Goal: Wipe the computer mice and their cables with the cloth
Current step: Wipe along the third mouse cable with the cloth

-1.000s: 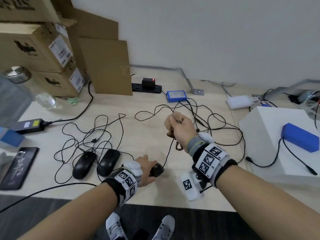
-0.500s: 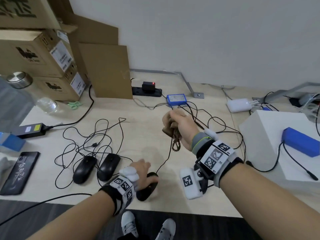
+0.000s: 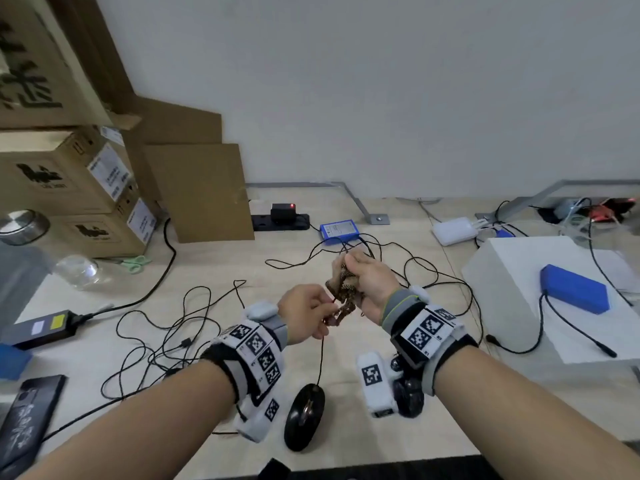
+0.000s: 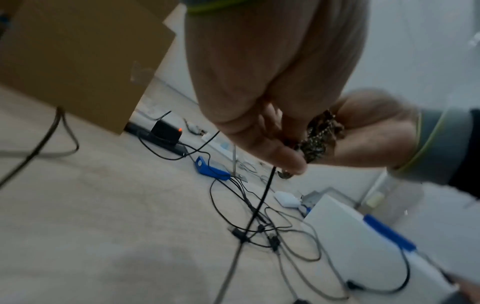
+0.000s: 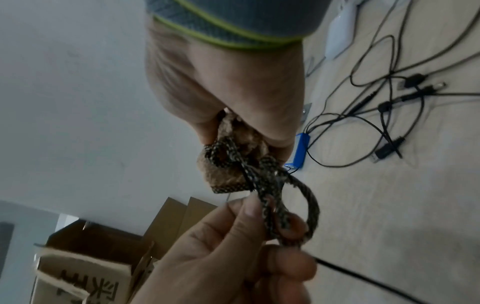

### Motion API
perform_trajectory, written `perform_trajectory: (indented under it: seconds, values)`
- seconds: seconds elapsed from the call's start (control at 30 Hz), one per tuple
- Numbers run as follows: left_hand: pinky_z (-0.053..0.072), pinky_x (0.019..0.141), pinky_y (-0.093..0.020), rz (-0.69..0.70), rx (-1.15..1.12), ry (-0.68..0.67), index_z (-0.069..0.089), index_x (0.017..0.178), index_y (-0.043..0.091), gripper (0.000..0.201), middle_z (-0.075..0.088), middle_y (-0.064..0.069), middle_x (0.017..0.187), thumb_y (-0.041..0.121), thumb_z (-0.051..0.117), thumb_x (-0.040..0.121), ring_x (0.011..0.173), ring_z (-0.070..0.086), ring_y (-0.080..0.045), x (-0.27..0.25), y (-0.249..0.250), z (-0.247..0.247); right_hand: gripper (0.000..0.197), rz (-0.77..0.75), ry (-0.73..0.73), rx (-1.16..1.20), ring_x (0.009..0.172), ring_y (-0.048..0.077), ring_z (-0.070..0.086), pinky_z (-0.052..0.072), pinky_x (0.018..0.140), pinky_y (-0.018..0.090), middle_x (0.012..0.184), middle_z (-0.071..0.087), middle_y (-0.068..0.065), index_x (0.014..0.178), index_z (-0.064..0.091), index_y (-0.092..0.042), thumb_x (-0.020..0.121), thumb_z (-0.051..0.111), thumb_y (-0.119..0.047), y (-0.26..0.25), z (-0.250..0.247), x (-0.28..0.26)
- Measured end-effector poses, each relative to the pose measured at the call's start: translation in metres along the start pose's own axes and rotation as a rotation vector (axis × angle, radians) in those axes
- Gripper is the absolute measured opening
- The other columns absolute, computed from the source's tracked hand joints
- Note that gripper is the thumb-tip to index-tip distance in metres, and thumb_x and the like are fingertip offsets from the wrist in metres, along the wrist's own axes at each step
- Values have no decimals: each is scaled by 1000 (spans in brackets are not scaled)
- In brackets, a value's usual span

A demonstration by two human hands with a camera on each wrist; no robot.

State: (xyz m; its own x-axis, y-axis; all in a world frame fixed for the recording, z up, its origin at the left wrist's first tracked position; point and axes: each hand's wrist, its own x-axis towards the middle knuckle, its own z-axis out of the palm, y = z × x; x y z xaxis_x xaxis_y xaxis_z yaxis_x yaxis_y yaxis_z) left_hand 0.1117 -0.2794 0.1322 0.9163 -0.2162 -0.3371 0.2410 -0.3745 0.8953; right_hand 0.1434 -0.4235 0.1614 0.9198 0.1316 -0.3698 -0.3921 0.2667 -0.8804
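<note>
Left hand [image 3: 304, 315] lifted off the black mouse [image 3: 304, 415], now up at the right hand [image 3: 369, 287], fingers [image 5: 249, 207] pinching the speckled loop of the brown cloth [image 5: 233, 164] along with the mouse cable [image 3: 321, 358]. Right fingers clamped round the bunched cloth. Mouse left alone near the worktop [image 3: 346, 441] front edge, cable rising taut to the hands. Probably regripping the cloth before another pass along the cable. Other mice hidden behind the left forearm, likely waiting.
</note>
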Motion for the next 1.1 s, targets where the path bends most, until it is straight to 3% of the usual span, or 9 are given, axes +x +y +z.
perform_trajectory:
  seconds: [0.2,0.3,0.43,0.63,0.77,0.87,0.97,1.03,1.1]
  values:
    - [55,62,-32,145,438,45,56,74,19,19,71,-1,86,21,65,90,56,62,-13,15,-20,-15,31,-111,94,-85,55,25,52,56,64,34,71,55,11,73,48,-5,103,39,-6,-17,20,3]
    - [44,78,-26,300,562,63,54,71,23,23,47,6,125,24,70,87,71,56,-14,18,-38,-17,18,-166,124,-74,59,27,47,52,54,27,72,51,14,88,47,-5,103,37,-4,-31,33,0]
    - [49,76,-32,412,645,105,56,67,31,23,26,11,137,30,72,84,76,56,-15,20,-64,-24,22,-210,181,-85,67,31,48,39,36,15,75,49,19,83,46,-5,104,36,-4,-47,43,0]
    - [50,62,-23,733,489,354,66,72,18,15,32,2,141,15,78,79,90,50,-10,16,-76,-37,30,-264,329,-124,56,26,51,38,56,34,60,58,13,76,53,-5,102,39,-11,-47,40,13]
    - [50,67,-33,561,672,246,68,79,17,14,41,5,117,27,68,88,82,47,-13,24,-77,-43,32,-265,384,-66,55,25,50,46,49,26,66,55,16,74,52,-3,102,39,-7,-39,40,10]
    - [49,80,-35,234,1098,-186,66,99,16,19,40,3,121,32,56,96,101,48,-19,24,-58,-47,26,-269,381,-73,55,26,48,42,45,23,69,54,18,79,51,-3,102,38,-6,-40,43,11]
    - [46,66,-30,3,1447,-613,66,109,5,22,49,-10,127,20,60,94,95,50,-23,18,-31,-50,40,-320,368,-104,53,24,53,42,58,33,69,57,19,65,54,-9,101,37,-7,-55,41,15]
    - [44,70,-29,-24,1412,-589,66,113,10,26,57,-10,124,28,58,95,96,55,-22,15,-27,-53,48,-344,342,-89,53,24,55,41,58,32,70,57,18,59,58,-15,101,37,-9,-65,36,15]
    - [47,87,-31,52,1199,-355,56,130,25,47,57,1,127,51,57,91,113,55,-19,14,-28,-59,50,-353,300,-69,55,24,55,42,61,34,69,57,17,58,59,-16,102,38,-10,-68,30,15]
